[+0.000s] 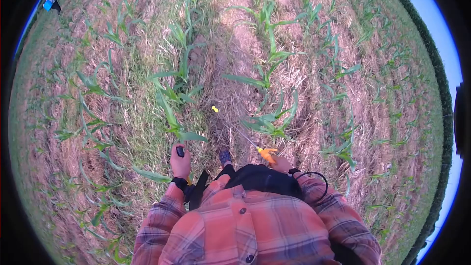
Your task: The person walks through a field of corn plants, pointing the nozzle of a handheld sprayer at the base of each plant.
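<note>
My right hand (281,164) is closed around the orange trigger handle (267,154) of a spray wand. The thin wand tube (247,138) runs forward and left from it, and a yellow nozzle (215,109) shows at the far end, over the soil between two crop rows. My left hand (180,166) is closed on a black grip (180,151) whose end sticks out by the thumb; the rest is hidden. A young corn plant (176,126) stands just ahead of that hand. From near my right wrist loops a black hose (326,184).
Rows of young corn (267,122) run away from me on both sides, with dry straw and weeds between them. My shoe (224,156) is on the ground between two rows. Far off at the upper left stands another person (50,2). Dark trees (444,93) line the right edge.
</note>
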Demonstrator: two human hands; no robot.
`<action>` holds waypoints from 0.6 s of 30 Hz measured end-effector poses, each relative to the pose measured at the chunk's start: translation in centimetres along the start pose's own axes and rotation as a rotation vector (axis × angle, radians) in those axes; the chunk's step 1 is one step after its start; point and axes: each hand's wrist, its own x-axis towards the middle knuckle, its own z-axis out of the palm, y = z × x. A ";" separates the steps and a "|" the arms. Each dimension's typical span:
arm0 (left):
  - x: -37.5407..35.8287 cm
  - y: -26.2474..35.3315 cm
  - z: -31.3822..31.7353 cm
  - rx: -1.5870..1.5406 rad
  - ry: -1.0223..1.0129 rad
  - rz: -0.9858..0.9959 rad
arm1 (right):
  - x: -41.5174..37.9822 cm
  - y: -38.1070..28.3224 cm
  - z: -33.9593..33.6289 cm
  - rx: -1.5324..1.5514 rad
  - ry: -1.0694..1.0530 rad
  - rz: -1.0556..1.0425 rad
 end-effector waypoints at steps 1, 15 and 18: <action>0.5 -0.4 -0.1 0.005 0.016 0.112 | 0.5 -0.6 0.3 -0.008 -0.030 -0.105; 3.7 4.3 -3.9 -0.148 0.108 0.020 | 11.0 -3.6 -2.9 -0.104 -0.287 -0.160; 7.5 2.4 0.3 0.090 0.171 0.338 | 13.0 -4.0 -4.6 -0.022 -0.069 -0.156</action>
